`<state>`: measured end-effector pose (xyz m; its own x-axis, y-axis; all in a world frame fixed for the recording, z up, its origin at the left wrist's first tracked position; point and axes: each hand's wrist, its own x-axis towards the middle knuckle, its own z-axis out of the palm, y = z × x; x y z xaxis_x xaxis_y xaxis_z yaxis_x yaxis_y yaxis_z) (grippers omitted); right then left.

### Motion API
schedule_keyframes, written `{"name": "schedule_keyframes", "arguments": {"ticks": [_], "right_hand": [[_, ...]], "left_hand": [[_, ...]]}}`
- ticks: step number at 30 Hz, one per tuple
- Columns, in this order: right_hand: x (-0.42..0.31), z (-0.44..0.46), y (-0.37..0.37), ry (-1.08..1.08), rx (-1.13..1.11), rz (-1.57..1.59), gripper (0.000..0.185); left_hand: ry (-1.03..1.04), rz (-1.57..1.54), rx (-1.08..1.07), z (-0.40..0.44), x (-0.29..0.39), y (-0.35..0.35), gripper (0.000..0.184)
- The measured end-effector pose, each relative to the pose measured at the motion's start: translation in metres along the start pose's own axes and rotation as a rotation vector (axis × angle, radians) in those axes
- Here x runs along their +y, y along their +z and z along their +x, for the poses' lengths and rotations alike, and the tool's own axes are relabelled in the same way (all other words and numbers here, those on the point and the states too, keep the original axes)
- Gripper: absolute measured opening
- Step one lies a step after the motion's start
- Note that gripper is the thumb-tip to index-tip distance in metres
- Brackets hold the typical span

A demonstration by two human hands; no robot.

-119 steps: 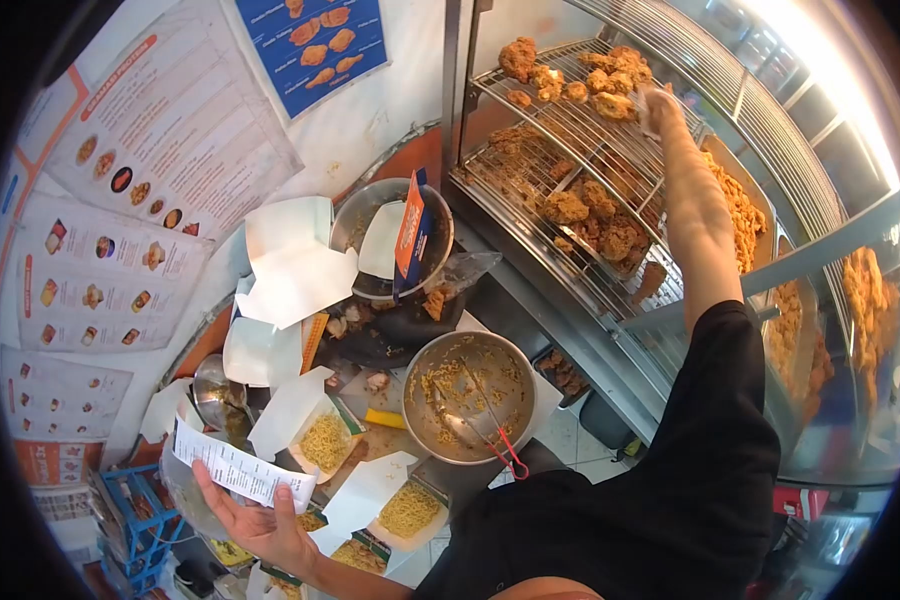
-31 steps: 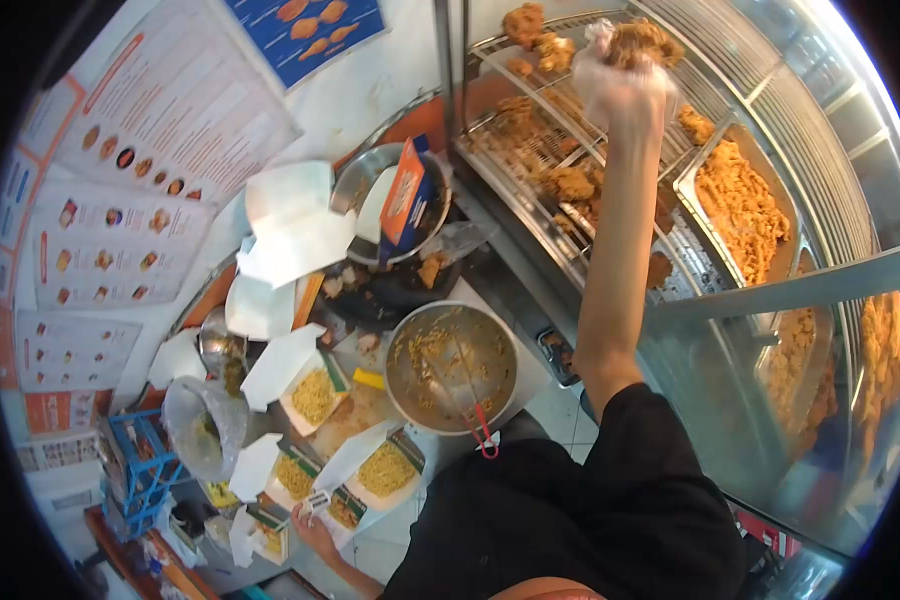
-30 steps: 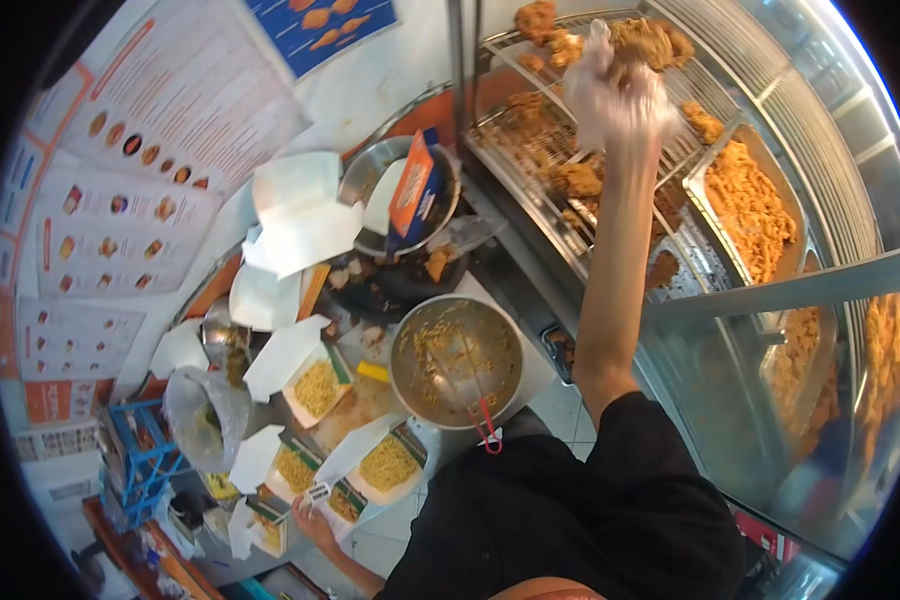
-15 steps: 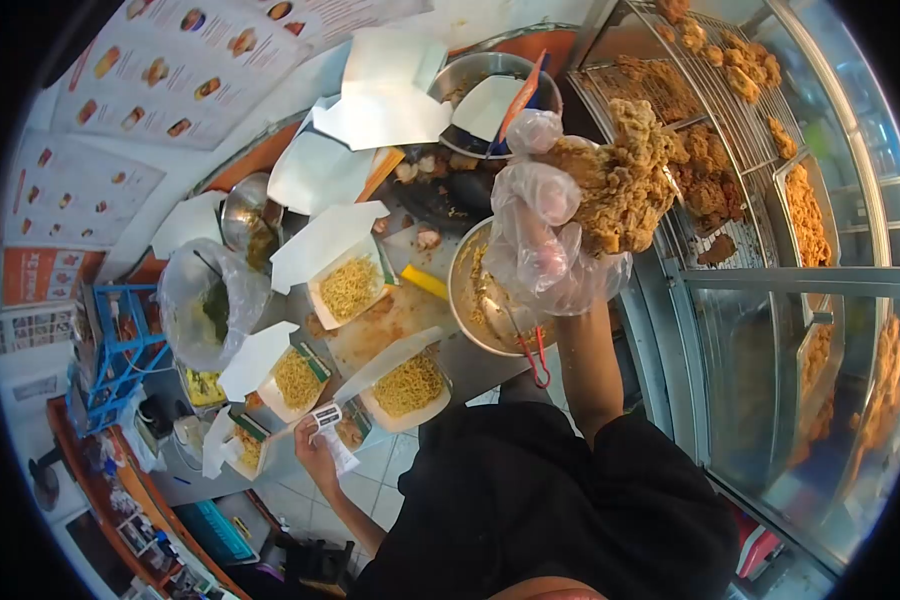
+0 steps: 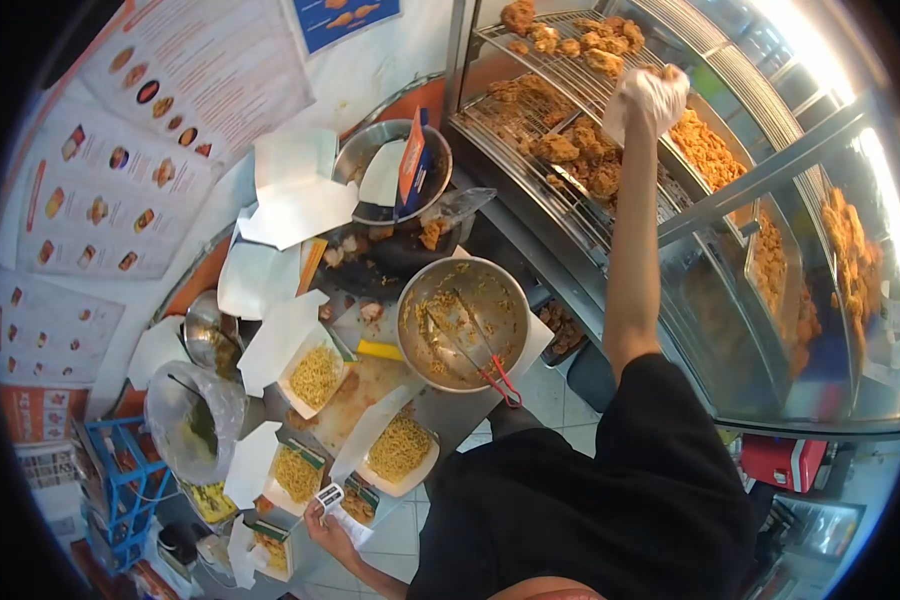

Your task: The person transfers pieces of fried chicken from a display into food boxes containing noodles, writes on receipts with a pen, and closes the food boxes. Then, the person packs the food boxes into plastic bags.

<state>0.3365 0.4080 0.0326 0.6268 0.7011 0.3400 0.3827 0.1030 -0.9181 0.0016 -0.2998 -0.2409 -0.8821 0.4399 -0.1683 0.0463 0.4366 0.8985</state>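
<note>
At the lower left, my left hand (image 5: 328, 528) pinches a white printed paper slip (image 5: 350, 522) beside the open boxes of noodles (image 5: 400, 448). Stretched into the glass-fronted warmer at the upper right, my right hand (image 5: 650, 102) wears a clear plastic glove. Its fingers are closed at a piece of fried chicken (image 5: 668, 72), mostly hidden by the glove. More fried chicken (image 5: 610, 40) lies on the wire rack to its left, and a metal tray of small fried pieces (image 5: 708, 150) is just below and right of the hand.
A metal bowl (image 5: 435, 345) with red-handled tongs (image 5: 500, 380) stands mid-counter. Behind it, another bowl (image 5: 440, 190) holds cartons. Open white cartons (image 5: 295, 190) stand along the wall. A plastic-lined container (image 5: 195, 420) and blue rack (image 5: 130, 485) are at left. The warmer's metal frame (image 5: 760, 200) flanks my right arm.
My right hand, seen half a second ago over the counter with large fried chicken, is now back inside the warmer. The view has swung toward the warmer. My left hand still holds the slip.
</note>
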Motion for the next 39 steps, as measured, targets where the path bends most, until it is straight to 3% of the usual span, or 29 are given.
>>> {"name": "schedule_keyframes", "arguments": {"ticks": [2,4,5,7,8,11,14,17,20,22,25,26,29,30,31,33,35,37,38,39], "right_hand": [[-0.018,0.044,0.017,0.060,0.051,-0.733,0.032],[0.032,0.125,0.061,-0.358,-0.224,-1.292,0.045],[0.102,0.189,0.102,-0.495,-0.228,-0.976,0.051],[0.041,0.164,0.090,-0.389,-0.423,-1.049,0.052],[0.032,0.167,0.100,-0.241,-0.552,-0.911,0.053],[0.073,0.203,0.143,-0.299,-0.773,-0.743,0.058],[0.051,0.194,0.140,-0.081,-0.768,-0.695,0.049],[0.071,0.211,0.140,-0.436,-0.723,-0.503,0.040],[0.064,0.218,0.134,-0.747,-0.671,-0.830,0.039],[0.061,0.215,0.140,-0.662,-0.632,-0.748,0.040],[0.066,0.210,0.160,-0.153,-0.471,-0.139,0.044],[0.070,0.212,0.159,-0.025,-0.507,0.140,0.041],[0.038,0.153,0.105,0.464,-0.914,1.223,0.032],[0.028,0.123,0.084,0.575,-1.041,1.397,0.029],[0.029,0.111,0.100,0.673,-0.897,1.563,0.028],[0.014,0.045,0.064,0.926,-0.889,1.681,0.028],[-0.021,-0.041,0.021,0.725,-0.889,1.436,0.033],[-0.044,-0.113,-0.006,0.780,-1.000,1.283,0.037],[-0.050,-0.141,-0.019,0.979,-1.141,1.304,0.039],[-0.060,-0.174,-0.028,1.092,-1.126,1.223,0.038]], "left_hand": [[0.001,0.059,-0.003,0.000,-0.013,-0.007,0.049],[0.016,0.107,-0.005,0.000,-0.018,-0.005,0.050],[0.030,0.127,-0.006,-0.002,-0.012,-0.003,0.050],[0.010,0.164,0.026,-0.007,-0.006,0.003,0.053],[-0.015,0.153,0.034,-0.008,-0.009,0.003,0.054],[-0.057,0.146,0.046,-0.009,-0.014,0.000,0.055],[-0.040,0.164,0.036,-0.016,-0.005,0.003,0.055],[-0.029,0.194,0.043,-0.027,0.021,0.013,0.054],[-0.016,0.274,0.022,-0.023,0.027,0.016,0.053],[-0.049,0.264,0.047,-0.023,0.031,0.017,0.052],[-0.020,0.264,0.119,-0.021,0.019,0.018,0.053],[-0.009,0.231,0.107,-0.022,0.017,0.017,0.053],[-0.030,0.099,0.083,-0.013,0.016,0.014,0.053],[-0.035,0.122,0.091,-0.010,0.012,0.014,0.053],[-0.039,0.147,0.100,-0.008,0.010,0.013,0.053],[-0.087,0.153,0.080,-0.005,0.012,0.010,0.054],[0.017,0.211,0.073,-0.001,0.022,0.012,0.052],[0.151,0.358,0.035,-0.002,0.016,0.005,0.047],[0.173,0.382,-0.010,0.000,0.021,0.003,0.041],[0.047,0.475,0.035,-0.006,0.018,0.002,0.038]]}}
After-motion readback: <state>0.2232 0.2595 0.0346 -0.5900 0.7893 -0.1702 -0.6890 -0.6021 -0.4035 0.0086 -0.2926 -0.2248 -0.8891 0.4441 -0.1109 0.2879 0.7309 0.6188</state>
